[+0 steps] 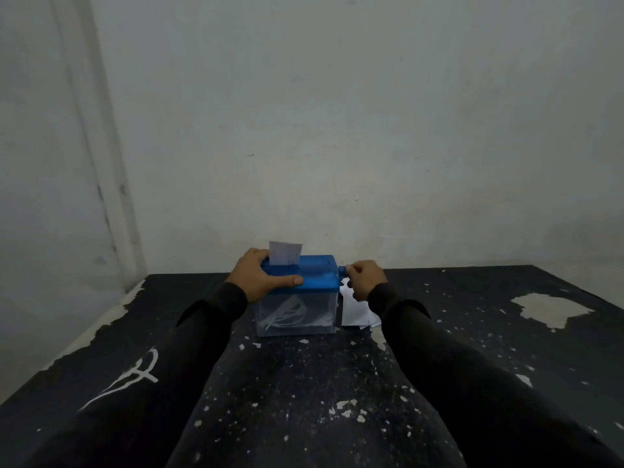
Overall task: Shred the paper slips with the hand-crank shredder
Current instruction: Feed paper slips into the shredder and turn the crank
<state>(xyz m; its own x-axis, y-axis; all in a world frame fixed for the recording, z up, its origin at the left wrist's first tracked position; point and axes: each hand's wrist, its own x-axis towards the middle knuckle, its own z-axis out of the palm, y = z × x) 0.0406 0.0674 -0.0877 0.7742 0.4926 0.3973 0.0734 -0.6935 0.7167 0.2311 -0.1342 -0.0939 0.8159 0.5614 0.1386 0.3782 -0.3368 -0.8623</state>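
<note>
A small shredder (314,275) with a blue top and a clear bin (297,315) stands on the black table. A white paper slip (285,253) sticks upright out of its top slot. Thin white shreds lie inside the bin. My left hand (260,275) grips the left end of the blue top, thumb stretched along its front edge. At the shredder's right side my right hand (366,278) is closed on the blue crank handle (342,269). More white slips (354,312) lie on the table just right of the bin, partly hidden by my right wrist.
The black table (472,332) has worn, flaking paint, with a large bare patch (550,307) at the right. Its back edge meets a pale wall; its left edge runs along a wall corner. Both my arms wear dark sleeves.
</note>
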